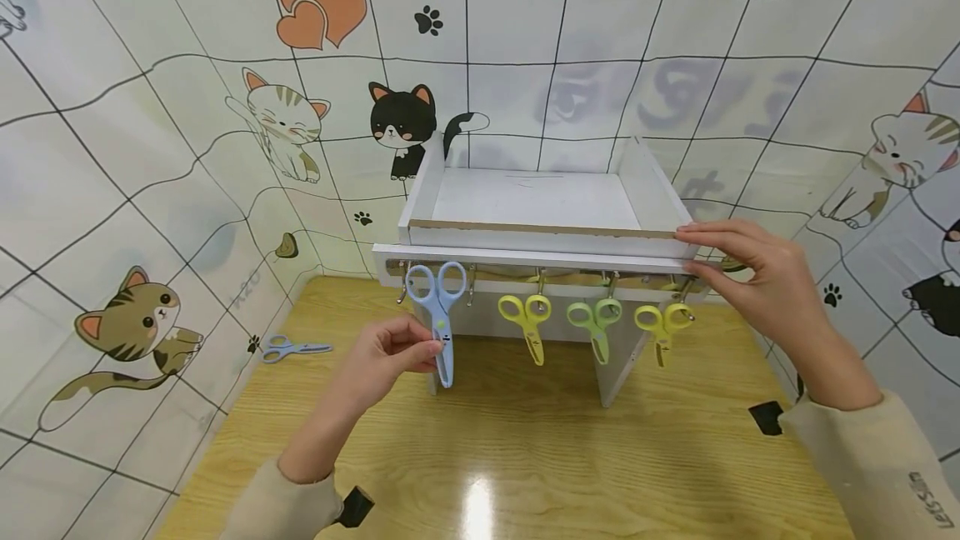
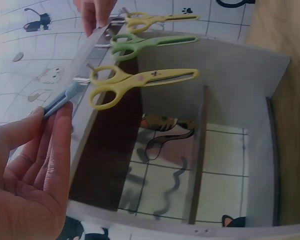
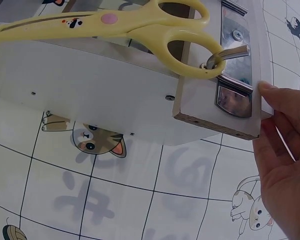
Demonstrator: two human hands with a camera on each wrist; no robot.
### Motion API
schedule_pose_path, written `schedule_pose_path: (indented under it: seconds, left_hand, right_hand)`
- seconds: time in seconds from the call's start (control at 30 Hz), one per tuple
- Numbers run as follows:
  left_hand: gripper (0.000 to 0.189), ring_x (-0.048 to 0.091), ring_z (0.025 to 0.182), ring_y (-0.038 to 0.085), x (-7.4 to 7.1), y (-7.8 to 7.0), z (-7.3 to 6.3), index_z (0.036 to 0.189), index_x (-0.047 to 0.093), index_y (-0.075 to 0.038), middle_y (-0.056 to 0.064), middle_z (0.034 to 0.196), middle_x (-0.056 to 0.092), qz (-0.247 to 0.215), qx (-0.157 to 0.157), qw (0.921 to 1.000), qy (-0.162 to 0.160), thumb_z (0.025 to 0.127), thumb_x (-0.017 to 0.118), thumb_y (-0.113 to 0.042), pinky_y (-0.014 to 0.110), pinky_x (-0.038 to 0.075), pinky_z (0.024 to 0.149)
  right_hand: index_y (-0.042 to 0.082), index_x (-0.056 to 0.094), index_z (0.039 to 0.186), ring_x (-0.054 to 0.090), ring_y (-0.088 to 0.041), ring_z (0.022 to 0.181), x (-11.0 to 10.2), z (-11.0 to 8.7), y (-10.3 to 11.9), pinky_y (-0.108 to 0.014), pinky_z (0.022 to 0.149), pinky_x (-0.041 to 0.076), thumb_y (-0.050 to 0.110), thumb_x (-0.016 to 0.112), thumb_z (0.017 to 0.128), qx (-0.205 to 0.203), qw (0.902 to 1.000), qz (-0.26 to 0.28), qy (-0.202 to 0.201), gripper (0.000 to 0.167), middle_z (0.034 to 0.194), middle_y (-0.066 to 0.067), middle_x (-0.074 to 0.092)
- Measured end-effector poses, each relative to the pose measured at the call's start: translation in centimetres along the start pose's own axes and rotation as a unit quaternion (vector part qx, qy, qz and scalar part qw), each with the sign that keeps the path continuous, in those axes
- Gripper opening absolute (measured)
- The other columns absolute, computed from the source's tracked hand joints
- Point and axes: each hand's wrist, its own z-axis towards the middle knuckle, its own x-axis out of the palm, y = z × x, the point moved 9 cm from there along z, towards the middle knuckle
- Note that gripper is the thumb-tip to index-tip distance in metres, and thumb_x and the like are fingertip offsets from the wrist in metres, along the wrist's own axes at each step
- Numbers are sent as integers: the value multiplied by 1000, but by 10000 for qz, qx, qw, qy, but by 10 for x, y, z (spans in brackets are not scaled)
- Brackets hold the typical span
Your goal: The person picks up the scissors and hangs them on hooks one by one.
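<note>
My left hand [image 1: 382,365] pinches a pair of light blue scissors [image 1: 441,315] by the blade end, thumb in front. Their handle loops point up, overlapping the hooks at the left end of the white shelf rack [image 1: 517,257] in the head view. My right hand [image 1: 776,290] grips the rack's right end, fingers above and thumb below the front board. From the metal hooks hang yellow scissors [image 1: 534,332], green scissors [image 1: 597,336] and another yellow pair [image 1: 662,327]. In the right wrist view, a loop of the rightmost yellow scissors [image 3: 115,24] is threaded on its hook [image 3: 232,52].
Another pair of blue scissors [image 1: 296,348] lies on the wooden table [image 1: 510,440], left of the rack. The rack's open tray [image 1: 532,198] stands against the cat-patterned wall covering [image 1: 510,98]. Black patches [image 1: 767,417] mark the table near each forearm.
</note>
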Motion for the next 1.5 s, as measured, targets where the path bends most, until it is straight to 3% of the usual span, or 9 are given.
schedule_pose_path:
  seconds: [0.33,0.47,0.63,0.9,1.07,1.17,1.3,1.4,1.5]
  left_hand:
    - [20,71,75,8,19,31,7,99,62,17,26,95,71,-118,-342,9993,135,94,66,-2,30,63,73]
    - [19,71,75,6,21,46,9,100,62,16,26,95,71,-56,-439,9989,138,95,65,-2,24,62,72]
    - [20,71,77,5,21,61,10,102,62,16,24,97,72,-145,-502,9986,51,96,63,-2,25,62,74]
    - [28,72,91,2,9,87,11,117,61,15,33,115,68,-444,-470,9979,-41,99,60,-6,26,61,84]
    - [33,72,97,3,-25,125,7,127,58,13,27,124,66,-675,-917,9919,-565,102,56,-8,27,60,89]
    - [38,71,100,3,-56,153,1,134,55,8,13,123,71,-890,-1430,9797,-1084,103,55,-13,26,58,92]
    - [48,71,102,0,-101,188,-10,146,44,4,-8,111,75,-1549,-2040,9511,-1725,105,51,-19,22,55,96]
    - [36,71,101,0,-132,206,-23,140,52,-9,-13,100,76,-2276,-2334,9181,-2256,106,49,-20,19,53,98]
    - [17,73,96,1,-159,218,-40,112,66,-22,-12,90,77,-2809,-2570,8812,-2802,105,50,-21,17,53,96]
  right_hand:
    - [4,76,111,55,13,117,0,-1,2,1,93,42,-21,82,62,5,10000,9,68,55,115,-3,73]
    - [4,76,111,55,13,117,-1,0,2,1,93,42,-21,82,62,3,10000,15,59,55,115,-4,73]
    - [3,75,112,55,13,118,0,0,1,1,92,43,-23,80,62,57,9999,19,142,56,119,7,70]
    - [4,76,112,56,12,116,1,-2,1,1,89,43,-21,80,64,-6,9999,117,58,54,119,11,70]
    - [4,76,112,56,12,116,0,-2,0,1,91,43,-17,81,66,7,10000,78,54,50,118,8,70]
    - [4,76,112,55,14,117,0,0,0,2,91,42,-18,82,66,53,9999,-4,110,51,118,7,70]
    - [3,76,111,54,14,117,1,0,-1,2,92,42,-14,82,69,36,9999,0,114,46,117,3,71]
    - [3,76,110,55,14,116,1,-1,0,2,91,43,-15,82,68,25,10000,21,85,46,116,2,72]
    - [3,76,110,55,14,115,1,0,2,2,91,43,-19,82,65,54,9999,7,98,51,117,7,71]
